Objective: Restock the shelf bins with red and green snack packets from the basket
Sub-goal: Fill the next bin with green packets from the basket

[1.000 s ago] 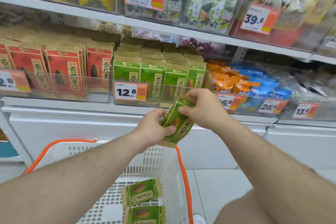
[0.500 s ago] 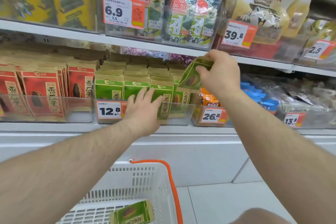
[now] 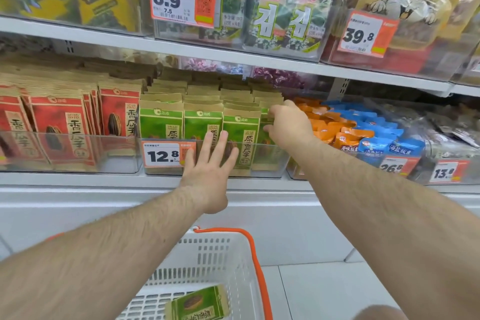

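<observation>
Green snack packets [image 3: 202,122] stand in rows in a clear shelf bin [image 3: 270,163], and red snack packets [image 3: 62,127] fill the bin to its left. My left hand [image 3: 207,166] lies flat with straight fingers against the front wall of the green bin. My right hand [image 3: 287,122] reaches into the right end of that bin, its fingers curled round the top of the rightmost green packet [image 3: 265,122], mostly hidden behind the hand. Below, a white basket [image 3: 220,254] with an orange handle holds one green packet [image 3: 198,304] lying flat.
Orange and blue packets [image 3: 358,127] fill the bin right of the green one. The shelf above [image 3: 233,52] carries seaweed packs and price tags close over the bins. A 12.8 price tag [image 3: 166,154] sits on the green bin's front. White cabinet fronts lie below.
My right hand has come down from shelf-edge height with the green packet into the right end of the green bin. My left hand stays flat on the bin front.
</observation>
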A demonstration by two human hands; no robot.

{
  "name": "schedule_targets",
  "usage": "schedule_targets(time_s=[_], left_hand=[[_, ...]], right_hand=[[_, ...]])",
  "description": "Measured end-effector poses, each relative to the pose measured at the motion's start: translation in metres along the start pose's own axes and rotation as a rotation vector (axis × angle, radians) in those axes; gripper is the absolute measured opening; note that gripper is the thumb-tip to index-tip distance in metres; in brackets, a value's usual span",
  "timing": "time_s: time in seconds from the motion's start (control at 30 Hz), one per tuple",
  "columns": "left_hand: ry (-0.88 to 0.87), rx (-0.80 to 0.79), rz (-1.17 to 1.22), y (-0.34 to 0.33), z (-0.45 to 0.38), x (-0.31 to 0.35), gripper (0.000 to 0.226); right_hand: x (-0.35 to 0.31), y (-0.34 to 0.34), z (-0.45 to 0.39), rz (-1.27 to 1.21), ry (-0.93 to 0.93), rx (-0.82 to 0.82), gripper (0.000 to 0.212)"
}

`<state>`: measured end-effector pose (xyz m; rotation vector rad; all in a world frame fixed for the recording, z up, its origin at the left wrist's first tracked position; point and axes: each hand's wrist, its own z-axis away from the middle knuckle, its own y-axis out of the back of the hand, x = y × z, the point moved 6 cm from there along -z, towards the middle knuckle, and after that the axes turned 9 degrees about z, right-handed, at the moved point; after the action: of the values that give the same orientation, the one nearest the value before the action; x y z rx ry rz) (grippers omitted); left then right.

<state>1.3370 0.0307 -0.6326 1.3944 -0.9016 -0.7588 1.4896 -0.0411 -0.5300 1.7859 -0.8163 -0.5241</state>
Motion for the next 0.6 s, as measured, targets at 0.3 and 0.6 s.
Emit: schedule_targets(time_s=[0.3, 0.6], left_hand=[[0.000, 0.008, 0.001, -0.004, -0.002, -0.001, 0.105], [0.008, -0.030, 0.016, 0.000, 0.000, -0.001, 0.105]], right_hand=[[-0.001, -0.018, -0.006, -0.030, -0.019, 0.005, 0.036], [0.009, -0.008, 0.001, -0.088, -0.009, 0.058, 0.036]])
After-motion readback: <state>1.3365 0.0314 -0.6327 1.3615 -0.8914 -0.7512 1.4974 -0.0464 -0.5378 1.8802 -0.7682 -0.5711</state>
